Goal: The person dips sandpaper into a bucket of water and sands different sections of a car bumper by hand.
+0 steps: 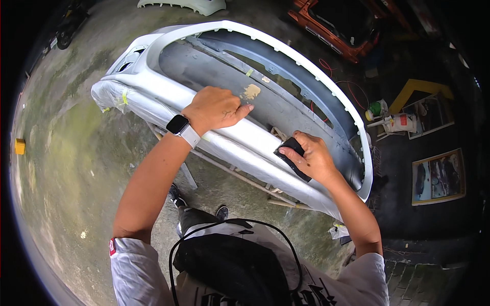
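A white car bumper [171, 89] lies across a stand in front of me, its hollow inner side grey and facing up. My left hand [217, 108] rests on the bumper's near ledge, closed, with fingers curled down over it and the thumb stretched to the right. What the fingertips touch is hidden. Further right, my right hand [314, 157] grips a black sanding block [292, 156], which lies against the white ledge. The thumb is on the block's near side and the fingers are on its far side. Beige filler [251, 92] marks the grey surface beyond my left hand.
Clear plastic film [113, 95] covers the bumper's lower edge, with bits of yellow-green tape. Stand rails [240, 179] run beneath. An orange car part [332, 30] stands far right. A framed picture [439, 177] and a white bag [400, 123] are at the right; a yellow object [20, 146] is left.
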Tool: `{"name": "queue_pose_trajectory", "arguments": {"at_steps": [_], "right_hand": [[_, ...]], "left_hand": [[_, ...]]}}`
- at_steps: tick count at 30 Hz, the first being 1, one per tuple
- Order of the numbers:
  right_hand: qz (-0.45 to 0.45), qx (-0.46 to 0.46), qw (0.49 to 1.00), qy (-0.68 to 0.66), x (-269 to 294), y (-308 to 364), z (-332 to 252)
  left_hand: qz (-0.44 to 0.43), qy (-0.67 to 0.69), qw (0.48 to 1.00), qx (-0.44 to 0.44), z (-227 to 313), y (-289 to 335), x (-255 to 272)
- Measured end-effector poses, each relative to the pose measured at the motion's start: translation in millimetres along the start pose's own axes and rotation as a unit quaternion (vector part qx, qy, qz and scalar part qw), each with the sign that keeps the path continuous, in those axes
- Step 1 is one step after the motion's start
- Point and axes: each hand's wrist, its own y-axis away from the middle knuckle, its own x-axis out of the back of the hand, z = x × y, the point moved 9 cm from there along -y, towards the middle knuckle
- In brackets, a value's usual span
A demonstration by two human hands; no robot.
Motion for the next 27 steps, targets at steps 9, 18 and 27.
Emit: {"name": "queue_pose_trajectory", "arguments": {"at_steps": [9,18,27], "right_hand": [[-0.038,0.057,0.998,0.003,-2.0,-17.2,-26.3],[-0.002,0.100,0.995,0.000,-27.7,-46.1,-32.3],[-0.024,0.106,0.994,0.009,-33.9,-54.4,-32.3]], "left_hand": [[-0.009,-0.010,1.000,0.024,-4.3,1.5,-3.4],[0.020,-0.007,1.000,0.012,-6.4,3.0,-0.5],[-0.005,-0.010,1.000,0.001,-2.9,0.3,-6.3]]}}
